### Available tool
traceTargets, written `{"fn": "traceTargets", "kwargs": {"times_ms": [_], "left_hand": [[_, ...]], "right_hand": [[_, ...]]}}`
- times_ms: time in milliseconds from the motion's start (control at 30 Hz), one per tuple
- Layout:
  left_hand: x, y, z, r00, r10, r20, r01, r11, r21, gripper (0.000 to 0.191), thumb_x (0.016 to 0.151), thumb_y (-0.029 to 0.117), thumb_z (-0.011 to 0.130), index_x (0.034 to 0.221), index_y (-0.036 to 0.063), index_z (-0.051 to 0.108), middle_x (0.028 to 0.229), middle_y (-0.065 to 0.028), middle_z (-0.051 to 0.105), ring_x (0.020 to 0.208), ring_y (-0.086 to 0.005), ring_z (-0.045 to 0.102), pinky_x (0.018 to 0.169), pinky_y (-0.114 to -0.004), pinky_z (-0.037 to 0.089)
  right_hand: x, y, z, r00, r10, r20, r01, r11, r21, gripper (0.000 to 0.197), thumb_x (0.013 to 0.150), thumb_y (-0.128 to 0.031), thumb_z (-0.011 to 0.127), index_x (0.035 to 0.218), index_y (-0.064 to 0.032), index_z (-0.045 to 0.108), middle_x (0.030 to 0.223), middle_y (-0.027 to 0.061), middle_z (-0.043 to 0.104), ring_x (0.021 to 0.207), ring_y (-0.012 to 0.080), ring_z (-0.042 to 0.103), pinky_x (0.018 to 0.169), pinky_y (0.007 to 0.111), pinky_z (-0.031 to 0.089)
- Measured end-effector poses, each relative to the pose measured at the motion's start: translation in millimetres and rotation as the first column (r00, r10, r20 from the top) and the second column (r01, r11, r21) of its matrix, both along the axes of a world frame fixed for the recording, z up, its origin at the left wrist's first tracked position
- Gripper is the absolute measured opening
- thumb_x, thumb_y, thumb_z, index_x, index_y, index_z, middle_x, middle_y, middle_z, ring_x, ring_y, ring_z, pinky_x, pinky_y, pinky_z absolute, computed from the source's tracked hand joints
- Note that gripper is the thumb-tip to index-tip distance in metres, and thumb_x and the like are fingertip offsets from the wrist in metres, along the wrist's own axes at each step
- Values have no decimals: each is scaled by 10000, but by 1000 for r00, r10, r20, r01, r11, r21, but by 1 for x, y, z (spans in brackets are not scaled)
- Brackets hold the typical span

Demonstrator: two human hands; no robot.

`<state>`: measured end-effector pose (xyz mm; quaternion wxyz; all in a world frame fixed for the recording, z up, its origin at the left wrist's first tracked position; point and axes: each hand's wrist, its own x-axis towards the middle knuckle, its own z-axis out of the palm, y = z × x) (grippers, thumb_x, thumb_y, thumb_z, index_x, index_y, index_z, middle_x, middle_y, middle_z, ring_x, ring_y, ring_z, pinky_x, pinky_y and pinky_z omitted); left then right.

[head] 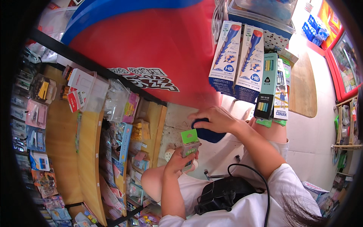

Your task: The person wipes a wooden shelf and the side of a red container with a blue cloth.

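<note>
My left hand [181, 159] grips a narrow pencil box [190, 147], upright, with a green hang tab on top. Its fingers wrap around the lower part of the box. A little above and to the right, my right hand [217, 119] is slightly blurred and holds a dark blue cloth [211, 135] that hangs below the thumb. Just past its fingers is a large red panel [147, 56] with a blue band and printed writing. Beside my right forearm stand two white and blue pencil boxes [246, 61], a teal and black pencil box [265, 85] and a white pencil box [280, 96].
Wooden shelves [88, 159] at left carry packaged stationery and a clear plastic bin [95, 90]. A lidded clear container [262, 12] stands behind the boxes. At far right is a red-framed display fridge [344, 62]. A black bag [227, 193] lies on my lap.
</note>
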<state>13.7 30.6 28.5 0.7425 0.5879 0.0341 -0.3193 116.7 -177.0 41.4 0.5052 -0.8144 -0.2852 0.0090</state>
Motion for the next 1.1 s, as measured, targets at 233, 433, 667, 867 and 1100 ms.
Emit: {"fn": "traceTargets", "kwargs": {"times_ms": [233,433,667,867,1100], "left_hand": [[7,12,-5,984,-173,-28,176,971,165,178,771,92,587,926,9,553,767,-32,581,678,-96,521,595,-222,405],[9,-5,13,961,-257,-100,276,901,334,271,747,86,623,995,1,557,823,-4,563,725,-65,493,640,-219,419],[10,-6,15,943,-321,-83,326,854,405,283,742,100,638,994,-5,565,786,10,557,689,-55,472,596,-206,406],[8,3,-5,936,-351,-10,311,814,491,257,733,110,645,949,-11,578,768,-9,580,695,-77,495,638,-237,417],[10,1,-3,982,-187,-38,188,910,369,203,738,111,621,880,-26,574,742,-40,587,683,-86,518,606,-241,426]], "right_hand": [[-19,-8,30,934,295,-204,-330,929,-169,416,749,-364,611,1075,-109,570,742,113,623,669,290,590,607,345,440],[-25,-10,7,941,339,19,-332,930,-158,309,740,-331,619,924,-90,554,645,96,583,627,302,565,570,372,419],[-31,-11,16,952,303,-46,-306,930,-206,236,733,-284,608,727,-68,513,574,103,541,568,311,538,514,391,394],[-40,-4,10,975,215,52,-187,928,-323,207,736,-259,583,691,-73,503,538,102,524,529,304,528,487,395,392],[-30,-4,2,971,239,27,-225,941,-254,214,767,-272,563,713,-74,502,545,108,522,536,300,528,492,385,394]]}}
